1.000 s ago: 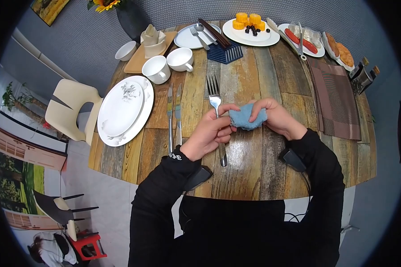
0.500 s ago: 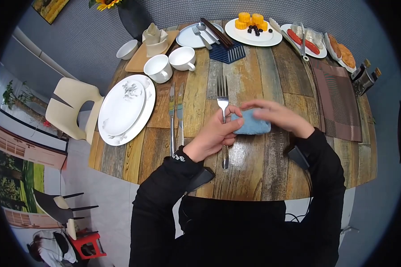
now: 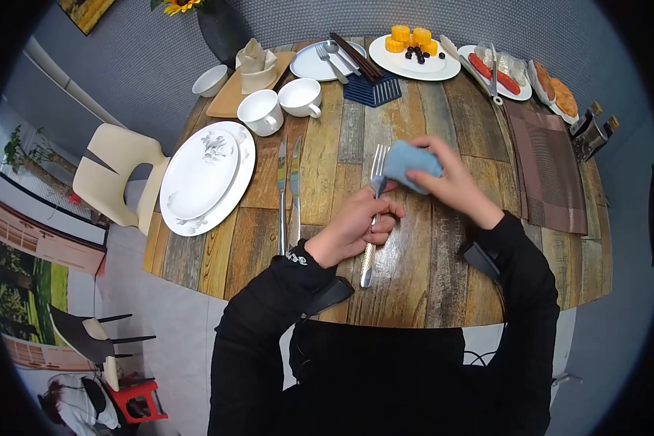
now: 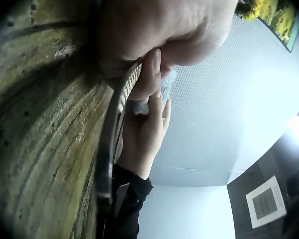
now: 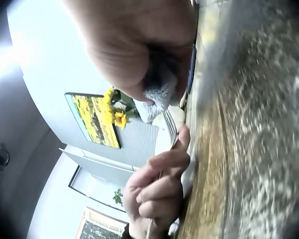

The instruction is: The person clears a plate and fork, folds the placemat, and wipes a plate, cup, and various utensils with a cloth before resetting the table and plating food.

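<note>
My left hand (image 3: 357, 224) grips a metal fork (image 3: 368, 266) round its handle, tines pointing away from me. In the left wrist view the fork's patterned handle (image 4: 132, 79) sticks out of the fist. My right hand (image 3: 454, 182) pinches a folded light-blue cloth (image 3: 412, 164) between thumb and fingers, right beside the fork's tines. The right wrist view shows the fluffy cloth (image 5: 159, 97) close to the fork tines (image 5: 170, 124). Left of the left hand, two table knives (image 3: 294, 192) lie side by side on the wooden table (image 3: 443, 276).
Stacked white plates (image 3: 200, 174) and two white cups (image 3: 260, 112) stand to the left. At the back are a tray with cutlery and chopsticks (image 3: 356, 57), a plate of corn and dark berries (image 3: 414, 71), and a sausage plate (image 3: 519, 93). A brown placemat (image 3: 552, 174) lies right.
The right hand, loose over the cloth half a second ago, now pinches it and has lifted it away from the left hand, up to the fork's tines. The fork has shifted slightly right.
</note>
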Demonstrator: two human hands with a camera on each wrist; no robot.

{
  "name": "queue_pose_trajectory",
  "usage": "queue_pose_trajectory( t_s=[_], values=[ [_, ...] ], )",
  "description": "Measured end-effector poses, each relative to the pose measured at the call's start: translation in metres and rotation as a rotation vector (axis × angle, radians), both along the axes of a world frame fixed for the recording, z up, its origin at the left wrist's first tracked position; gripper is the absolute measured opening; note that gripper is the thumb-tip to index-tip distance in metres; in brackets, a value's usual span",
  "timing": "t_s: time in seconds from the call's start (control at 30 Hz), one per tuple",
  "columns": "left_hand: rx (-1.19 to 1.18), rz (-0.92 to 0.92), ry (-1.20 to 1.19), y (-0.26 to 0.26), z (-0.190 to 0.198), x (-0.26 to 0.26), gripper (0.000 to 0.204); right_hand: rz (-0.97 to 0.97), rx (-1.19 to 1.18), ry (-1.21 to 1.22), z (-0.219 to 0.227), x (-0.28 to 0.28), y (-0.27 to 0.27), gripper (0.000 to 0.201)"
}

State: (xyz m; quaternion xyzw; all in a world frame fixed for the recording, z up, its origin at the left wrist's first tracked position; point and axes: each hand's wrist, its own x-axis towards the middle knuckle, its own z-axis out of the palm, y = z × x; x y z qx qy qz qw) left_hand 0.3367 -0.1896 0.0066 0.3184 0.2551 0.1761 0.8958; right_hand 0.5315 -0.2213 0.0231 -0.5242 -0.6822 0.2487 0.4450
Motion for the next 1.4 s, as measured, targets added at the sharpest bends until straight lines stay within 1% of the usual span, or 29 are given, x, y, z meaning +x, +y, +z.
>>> queue_pose_trajectory(
  t_s=[0.07,0.1,0.13,0.17,0.2,0.27,0.3,0.33,0.4,0.47,0.53,0.57,0.63,0.67,0.73,0.77,0.83,0.87,0.93,1.0,1.07,1.1,1.17,1.2,1.27,1.3,1.37,1.4],
  values=[
    [0.001,-0.03,-0.002,-0.003,0.003,0.0,0.015,0.169,0.166,-0.162,0.008,-0.015,-0.004,0.037],
    [-0.002,-0.03,0.001,-0.002,0.001,-0.001,0.015,0.244,0.115,-0.185,0.006,-0.021,-0.003,0.036],
    [0.009,-0.054,-0.002,0.0,-0.001,-0.003,0.01,0.245,0.113,-0.182,0.008,-0.023,-0.004,0.036],
    [0.019,-0.077,-0.007,0.002,-0.003,-0.004,0.005,0.227,0.089,-0.23,0.012,-0.025,-0.006,0.035],
    [0.016,-0.075,-0.006,0.001,-0.003,-0.004,0.005,0.211,0.066,-0.278,0.014,-0.026,-0.007,0.035],
    [0.022,-0.066,-0.006,0.002,-0.003,-0.003,0.005,0.182,0.1,-0.299,0.012,-0.026,-0.006,0.034],
    [0.02,-0.068,-0.005,0.002,-0.003,-0.003,0.005,0.119,0.132,-0.327,0.01,-0.025,-0.004,0.034],
    [0.008,-0.061,-0.01,0.002,-0.003,-0.003,0.008,0.055,0.165,-0.354,0.008,-0.023,-0.003,0.034],
    [-0.006,-0.054,-0.015,0.002,-0.001,-0.003,0.012,0.026,0.18,-0.354,0.006,-0.022,-0.001,0.033],
    [-0.037,-0.044,-0.031,0.001,0.002,-0.002,0.024,0.0,0.194,-0.353,0.006,-0.02,0.001,0.033],
    [-0.012,-0.042,-0.005,0.0,0.003,-0.001,0.028,-0.114,0.223,-0.378,0.009,-0.017,0.003,0.034],
    [0.014,-0.038,0.019,-0.001,0.004,-0.001,0.032,-0.119,0.226,-0.377,0.009,-0.015,0.006,0.034],
    [0.015,-0.024,0.009,-0.004,0.003,0.001,0.031,-0.279,0.323,-0.37,0.009,-0.01,0.01,0.035],
    [0.01,-0.006,-0.001,-0.004,0.003,0.001,0.03,-0.283,0.33,-0.37,0.01,-0.01,0.01,0.035],
    [-0.003,0.018,-0.027,-0.002,0.004,0.001,0.029,-0.276,0.442,-0.28,0.012,-0.01,0.009,0.035],
    [-0.024,0.043,-0.052,-0.002,0.004,0.001,0.028,-0.276,0.442,-0.283,0.013,-0.012,0.007,0.035],
    [-0.021,0.054,-0.084,-0.004,0.006,0.002,0.027,-0.073,0.419,-0.267,0.015,-0.019,0.002,0.034],
    [-0.015,0.066,-0.114,-0.004,0.007,0.002,0.027,-0.072,0.417,-0.267,0.014,-0.022,0.0,0.034],
    [-0.017,0.053,-0.126,0.001,0.0,0.0,0.024,0.061,0.193,-0.324,0.011,-0.027,-0.003,0.033],
    [-0.02,0.046,-0.14,0.002,-0.005,-0.003,0.021,0.102,0.184,-0.311,0.007,-0.026,-0.003,0.031],
    [0.005,0.02,-0.148,0.003,-0.007,-0.003,0.02,0.208,0.169,-0.223,0.005,-0.024,-0.003,0.029],
    [0.004,0.019,-0.148,0.002,-0.006,-0.002,0.02,0.207,0.168,-0.223,0.006,-0.024,-0.003,0.029],
    [-0.002,0.046,-0.127,0.001,-0.004,0.0,0.02,0.067,0.187,-0.373,0.008,-0.025,-0.005,0.029],
    [-0.001,0.04,-0.125,0.001,-0.004,0.0,0.02,0.061,0.187,-0.372,0.01,-0.024,-0.005,0.029],
    [-0.032,0.031,-0.145,0.001,-0.003,0.0,0.027,-0.074,0.263,-0.434,0.013,-0.022,-0.002,0.03],
    [-0.031,0.031,-0.145,0.001,-0.003,0.0,0.027,-0.074,0.264,-0.434,0.012,-0.021,0.001,0.03],
    [-0.006,0.008,-0.168,0.001,-0.004,0.0,0.04,-0.204,0.298,-0.382,0.008,-0.019,0.006,0.032],
    [-0.001,0.005,-0.168,0.001,-0.006,0.0,0.04,-0.208,0.303,-0.382,0.008,-0.018,0.007,0.032]
  ],
)
